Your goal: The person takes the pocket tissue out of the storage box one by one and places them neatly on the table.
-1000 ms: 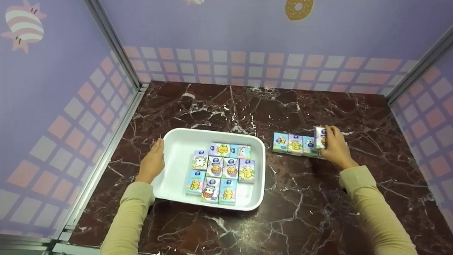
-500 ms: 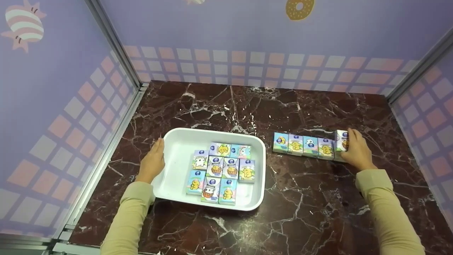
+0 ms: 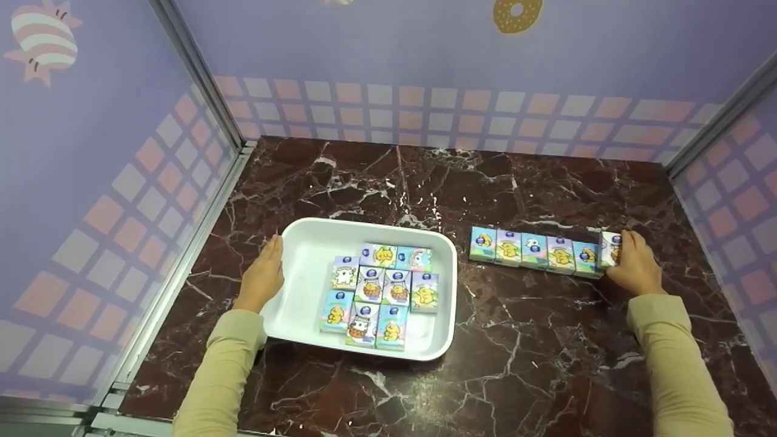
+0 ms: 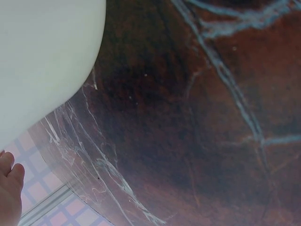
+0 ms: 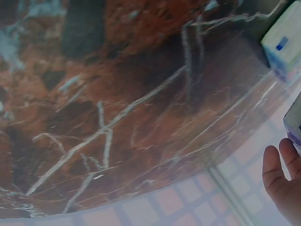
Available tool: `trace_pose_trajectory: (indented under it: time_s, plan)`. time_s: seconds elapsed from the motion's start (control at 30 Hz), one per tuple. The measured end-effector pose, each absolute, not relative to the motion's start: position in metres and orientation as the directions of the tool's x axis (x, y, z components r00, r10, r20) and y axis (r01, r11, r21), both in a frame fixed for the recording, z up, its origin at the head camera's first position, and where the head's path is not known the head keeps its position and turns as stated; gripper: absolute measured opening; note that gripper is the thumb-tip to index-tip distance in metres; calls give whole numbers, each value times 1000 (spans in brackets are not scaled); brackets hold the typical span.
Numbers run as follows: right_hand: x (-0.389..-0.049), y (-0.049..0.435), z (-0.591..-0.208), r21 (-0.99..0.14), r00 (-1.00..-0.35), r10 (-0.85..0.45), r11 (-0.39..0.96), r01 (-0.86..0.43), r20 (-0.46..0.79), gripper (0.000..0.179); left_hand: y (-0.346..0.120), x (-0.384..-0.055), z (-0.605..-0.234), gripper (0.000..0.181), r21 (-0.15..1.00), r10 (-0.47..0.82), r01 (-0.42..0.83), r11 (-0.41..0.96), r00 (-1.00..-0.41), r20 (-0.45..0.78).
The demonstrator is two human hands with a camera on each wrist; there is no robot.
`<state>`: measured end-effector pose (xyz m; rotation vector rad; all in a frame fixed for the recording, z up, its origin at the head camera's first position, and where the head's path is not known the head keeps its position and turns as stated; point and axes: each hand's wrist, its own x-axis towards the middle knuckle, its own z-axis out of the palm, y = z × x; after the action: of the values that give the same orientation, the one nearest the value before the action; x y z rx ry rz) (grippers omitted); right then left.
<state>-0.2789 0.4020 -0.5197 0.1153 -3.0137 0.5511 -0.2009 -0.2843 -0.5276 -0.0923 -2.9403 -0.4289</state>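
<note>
My right hand (image 3: 637,267) pinches a small cartoon-printed tissue pack (image 3: 610,247) at the right end of a row of similar packs (image 3: 534,250). The held one sits slightly higher than its neighbours; its right side is behind the fingers. In the right wrist view the fingers (image 5: 272,167) are beside a pack's edge (image 5: 295,123). My left hand (image 3: 261,276) rests with straight fingers against the left wall of a white tray (image 3: 297,285). Several packs (image 3: 370,294) lie in the tray's middle and right, pictures upward. The left wrist view shows fingertips (image 4: 11,172) below the tray's outer wall (image 4: 51,52).
The dark red marble tabletop (image 3: 376,176) is enclosed by purple panels (image 3: 388,54) at the back and both sides. Metal frame strips (image 3: 182,200) run along the left edge. The row of packs lies to the right of the tray.
My right hand has moved right along the row with the pack, from above the row to its right end. More packs in the row now show. The left hand and tray stay put.
</note>
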Motion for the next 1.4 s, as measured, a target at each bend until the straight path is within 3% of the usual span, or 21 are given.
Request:
trace_pose_trajectory:
  time_s: [0.77,1.1,1.4]
  plan:
    - [-269,420,-545,-328,-998,26,944,45,-61,76,-285,-202,-528,49,295,23,66,953,-989,148]
    - [-271,416,-548,-325,-998,43,944,54,-41,75,-288,-203,-536,47,312,50,135,940,-962,268]
    - [-274,411,-548,-315,-999,43,948,47,-20,74,-284,-201,-530,47,325,30,104,940,-974,223]
